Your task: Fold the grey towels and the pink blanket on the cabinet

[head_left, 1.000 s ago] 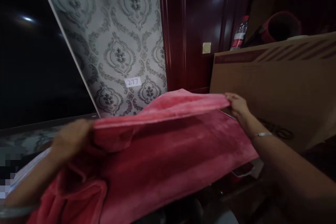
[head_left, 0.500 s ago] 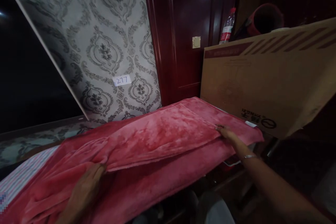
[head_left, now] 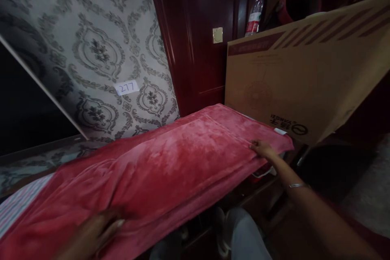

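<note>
A plush pink-red blanket [head_left: 183, 162] lies spread over a long surface, with one layer folded over another. My right hand [head_left: 262, 149] pinches the folded layer's edge near the right end. At the lower left, my left hand [head_left: 100, 227] is blurred by motion, its fingers closed on the blanket's near edge. A small white label [head_left: 280, 131] shows at the blanket's right corner. Striped cloth [head_left: 22, 199] sticks out from under the blanket on the left.
A large cardboard box [head_left: 274, 85] stands behind the right end, with a plastic bottle [head_left: 255, 14] above its edge. A dark screen [head_left: 27, 105] is at the left. Patterned wallpaper [head_left: 100, 48] and a dark red door panel [head_left: 201, 28] form the back.
My left hand has drawn the top layer's near edge toward me and down, so it covers more of the lower layer. My right hand keeps its hold. The view has shifted.
</note>
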The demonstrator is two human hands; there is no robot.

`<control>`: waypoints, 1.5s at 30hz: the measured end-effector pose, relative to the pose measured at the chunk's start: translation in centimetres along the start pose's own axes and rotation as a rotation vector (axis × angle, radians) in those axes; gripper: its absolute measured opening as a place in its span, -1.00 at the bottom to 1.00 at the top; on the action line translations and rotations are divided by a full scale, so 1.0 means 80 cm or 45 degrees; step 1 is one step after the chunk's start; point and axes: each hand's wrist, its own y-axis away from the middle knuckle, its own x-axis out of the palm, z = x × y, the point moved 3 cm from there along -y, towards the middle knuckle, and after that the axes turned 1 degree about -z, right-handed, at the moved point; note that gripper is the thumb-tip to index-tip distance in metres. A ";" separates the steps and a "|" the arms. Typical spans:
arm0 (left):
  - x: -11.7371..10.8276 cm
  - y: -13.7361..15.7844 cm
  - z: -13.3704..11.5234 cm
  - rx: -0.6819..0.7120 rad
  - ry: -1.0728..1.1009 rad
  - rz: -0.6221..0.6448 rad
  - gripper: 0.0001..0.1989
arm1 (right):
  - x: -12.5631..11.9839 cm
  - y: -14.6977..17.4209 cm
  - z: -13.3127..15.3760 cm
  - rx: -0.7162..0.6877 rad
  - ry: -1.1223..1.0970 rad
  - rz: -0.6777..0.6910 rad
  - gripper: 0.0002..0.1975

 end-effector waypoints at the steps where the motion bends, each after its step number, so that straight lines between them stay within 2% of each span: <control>1: -0.005 -0.013 -0.008 -0.019 0.052 0.027 -0.64 | -0.002 -0.002 0.003 -0.004 0.034 0.013 -0.76; 4: -0.018 -0.072 -0.048 -0.012 0.199 0.093 -0.61 | -0.004 -0.014 0.018 -0.023 0.127 0.044 -0.67; 7: -0.017 -0.155 -0.097 0.088 0.203 0.226 -0.58 | 0.005 -0.034 0.041 -0.044 0.188 0.067 -0.59; 9: -0.010 -0.215 -0.118 0.086 0.150 0.232 -0.58 | 0.020 -0.053 0.063 -0.068 0.195 0.092 -0.53; 13: 0.015 -0.317 -0.126 0.000 0.023 0.152 -0.61 | 0.063 -0.103 0.112 -0.121 0.143 0.142 -0.49; 16: 0.040 -0.367 -0.115 -0.048 -0.121 0.136 -0.63 | 0.098 -0.145 0.143 -0.144 0.095 0.169 -0.52; 21: 0.078 -0.402 -0.090 -0.167 -0.223 0.264 -0.57 | 0.144 -0.212 0.172 -0.147 0.110 0.205 -0.66; 24: 0.090 -0.411 -0.079 -0.165 -0.225 0.246 -0.55 | 0.166 -0.241 0.182 -0.130 0.139 0.238 -0.71; 30: 0.103 -0.416 -0.069 -0.160 -0.048 0.155 -0.63 | 0.192 -0.250 0.191 -0.190 0.096 0.163 -0.76; 33: 0.094 -0.416 -0.074 -0.259 -0.125 0.129 -0.61 | 0.180 -0.253 0.191 -0.238 0.078 0.032 -0.78; 35: 0.077 -0.427 -0.086 -0.272 -0.245 0.069 -0.60 | 0.158 -0.265 0.196 -0.306 0.062 -0.089 -0.78; 38: 0.050 -0.465 -0.116 -0.174 -0.336 -0.059 -0.57 | 0.116 -0.297 0.211 -0.424 -0.005 -0.355 -0.82; 40: 0.044 -0.496 -0.135 -0.145 -0.360 -0.097 -0.56 | 0.098 -0.318 0.216 -0.428 -0.033 -0.482 -0.83; 42: 0.055 -0.521 -0.147 -0.130 -0.389 -0.070 -0.56 | 0.099 -0.333 0.212 -0.374 -0.016 -0.466 -0.84; 45: 0.098 -0.538 -0.146 -0.110 -0.424 0.069 -0.58 | 0.130 -0.340 0.191 -0.288 0.046 -0.273 -0.87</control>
